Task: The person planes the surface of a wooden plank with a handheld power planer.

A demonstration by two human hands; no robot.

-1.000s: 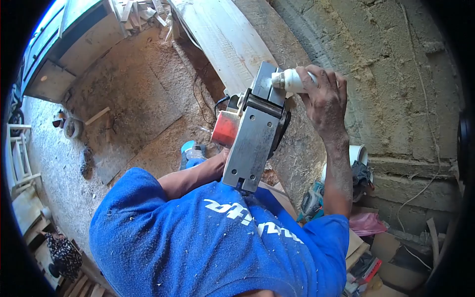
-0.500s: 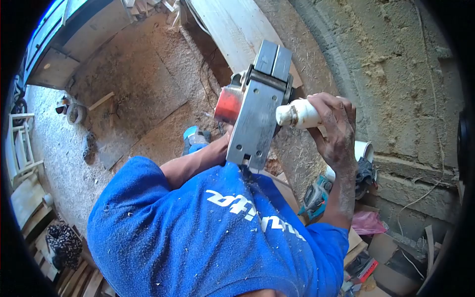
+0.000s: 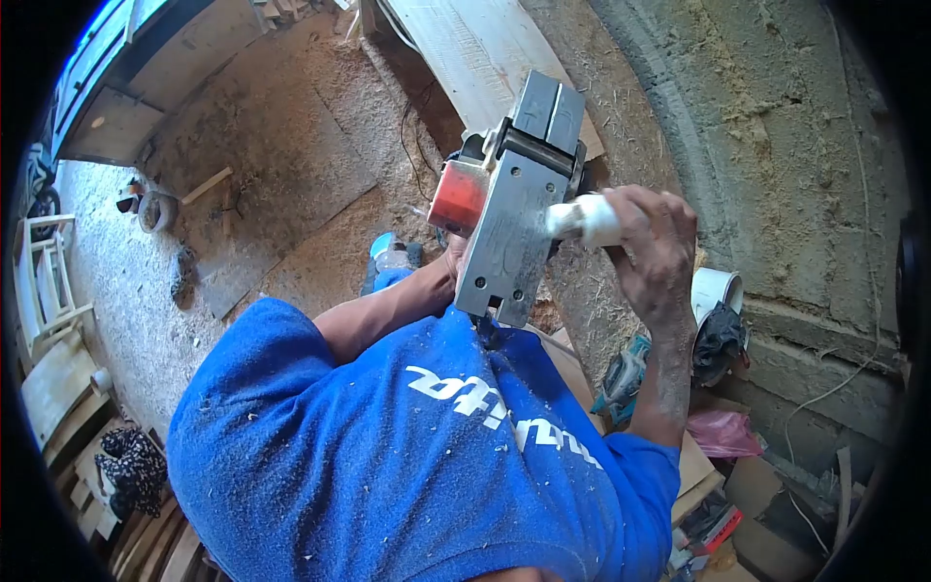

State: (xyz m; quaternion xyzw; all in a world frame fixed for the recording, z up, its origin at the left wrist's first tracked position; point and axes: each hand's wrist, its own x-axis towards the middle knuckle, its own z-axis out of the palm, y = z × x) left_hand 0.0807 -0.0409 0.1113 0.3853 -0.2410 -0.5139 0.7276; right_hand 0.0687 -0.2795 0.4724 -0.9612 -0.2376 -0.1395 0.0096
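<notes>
An electric planer [image 3: 509, 223] is held upside down in front of my chest, its grey metal sole facing up and its red side to the left. My left hand [image 3: 454, 260] grips it from below and is mostly hidden by the tool. My right hand [image 3: 655, 247] holds a short white stick [image 3: 582, 218], like a candle, with its tip pressed against the right edge of the sole near the middle. My blue shirt, flecked with shavings, fills the lower part of the view.
A long wooden plank [image 3: 465, 48] lies beyond the planer beside a rough block wall [image 3: 795, 145]. The floor [image 3: 291, 175] is covered in sawdust. A white container [image 3: 716, 289], a teal power tool [image 3: 626, 373] and a pink bag [image 3: 722, 432] sit by the wall at right.
My right hand has brought the white stick from the far end of the sole down to its middle edge. The planer has shifted slightly up and right.
</notes>
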